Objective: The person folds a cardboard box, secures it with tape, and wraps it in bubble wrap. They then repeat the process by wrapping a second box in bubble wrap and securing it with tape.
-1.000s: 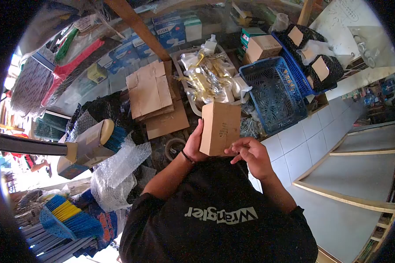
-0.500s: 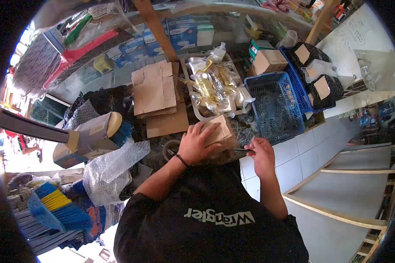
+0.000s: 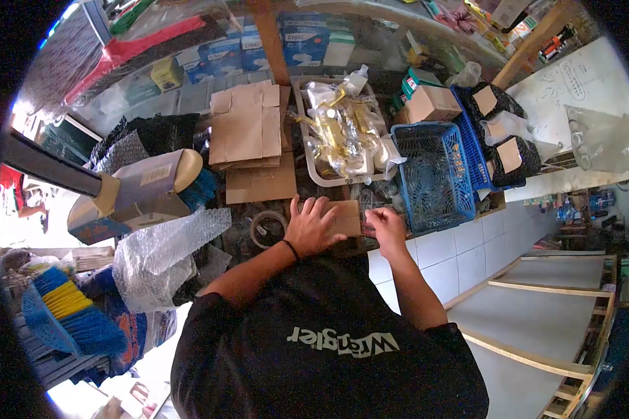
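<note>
A small brown cardboard box (image 3: 347,218) lies in front of my body at the table's near edge. My left hand (image 3: 313,228) grips its left part, fingers spread over the top and thumb along the near side. At the right end of the box, my right hand (image 3: 386,228) is closed in a pinch. It holds a thin dark tool, mostly hidden by the fingers now, whose kind I cannot make out. A roll of tape (image 3: 268,230) lies just left of my left hand.
Behind the box stand a white tray (image 3: 316,174) of plastic-wrapped metal parts and a blue basket (image 3: 437,227). Cardboard sheets (image 3: 248,126) are stacked back left. Bubble wrap (image 3: 157,258) and a boxed brush (image 3: 143,185) lie left. A wooden-framed panel (image 3: 538,307) stands right.
My right hand has moved left and in against the box's right end, bringing the thin dark tool with it. The box, tilted before, now lies flatter under my left hand.
</note>
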Available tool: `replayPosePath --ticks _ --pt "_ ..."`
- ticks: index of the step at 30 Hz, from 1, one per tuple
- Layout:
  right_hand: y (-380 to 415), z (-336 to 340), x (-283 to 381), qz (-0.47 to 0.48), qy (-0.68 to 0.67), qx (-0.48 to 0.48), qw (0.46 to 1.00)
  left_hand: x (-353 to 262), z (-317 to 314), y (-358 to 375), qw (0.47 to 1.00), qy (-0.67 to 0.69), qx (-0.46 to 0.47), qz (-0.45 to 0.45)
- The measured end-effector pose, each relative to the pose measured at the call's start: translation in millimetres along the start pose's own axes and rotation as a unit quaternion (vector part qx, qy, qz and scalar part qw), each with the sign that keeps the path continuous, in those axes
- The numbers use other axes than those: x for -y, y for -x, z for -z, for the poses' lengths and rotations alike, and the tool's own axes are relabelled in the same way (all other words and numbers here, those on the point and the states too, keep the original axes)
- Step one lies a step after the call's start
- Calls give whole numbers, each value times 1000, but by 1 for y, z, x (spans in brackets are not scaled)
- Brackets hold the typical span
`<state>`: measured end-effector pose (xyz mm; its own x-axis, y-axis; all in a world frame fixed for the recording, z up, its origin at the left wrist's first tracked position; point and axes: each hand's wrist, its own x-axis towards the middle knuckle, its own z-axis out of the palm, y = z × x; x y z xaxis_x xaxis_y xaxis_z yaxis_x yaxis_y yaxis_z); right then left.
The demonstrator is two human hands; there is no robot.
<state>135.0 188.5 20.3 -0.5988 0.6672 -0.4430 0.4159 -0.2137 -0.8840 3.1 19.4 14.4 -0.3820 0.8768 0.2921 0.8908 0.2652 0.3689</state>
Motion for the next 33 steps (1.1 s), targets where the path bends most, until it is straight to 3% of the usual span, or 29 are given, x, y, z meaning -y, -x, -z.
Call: replayPosePath --ticks 12,33 --pt "0 -11 -8 128 185 -54 973 5 -8 -3 1000 22 -7 11" --pt "0 -19 -13 183 232 -121 948 8 -10 -3 1000 30 -3 8"
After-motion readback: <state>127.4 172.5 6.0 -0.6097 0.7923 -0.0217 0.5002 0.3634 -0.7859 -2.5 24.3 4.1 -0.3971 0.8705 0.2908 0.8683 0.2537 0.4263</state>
